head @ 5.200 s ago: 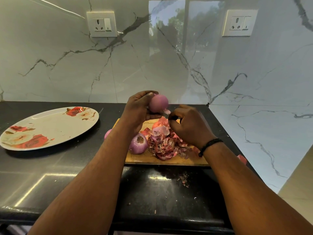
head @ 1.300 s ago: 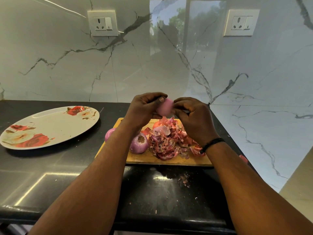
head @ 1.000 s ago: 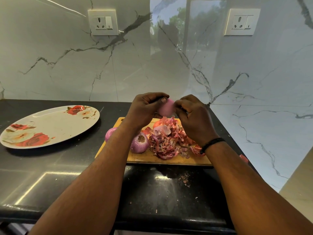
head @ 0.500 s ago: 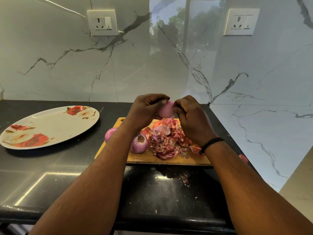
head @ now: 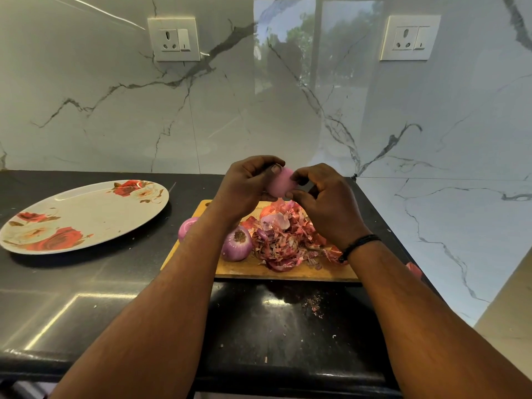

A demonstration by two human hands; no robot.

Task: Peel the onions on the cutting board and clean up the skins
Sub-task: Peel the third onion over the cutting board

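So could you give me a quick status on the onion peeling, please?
Left hand grips onion; right hand pinches at it. Skins piled on cutting board. Nothing obstructing.

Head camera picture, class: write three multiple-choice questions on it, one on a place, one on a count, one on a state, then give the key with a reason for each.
1. Where does the pile of skins lie?
A. On the plate
B. On the cutting board
C. On the bare counter

2. How many wall sockets show on the marble wall?
A. One
B. Two
C. Three

3. What is the state of the onion between the hands?
A. Lying on the board
B. Resting on the plate
C. Held up off the board

Key:
1 B, the skins are heaped on the cutting board, beside an onion on the board.
2 B, one socket on the left and another socket on the right.
3 C, the left hand and right hand grip the held onion above the board; the plate has no onion on it.
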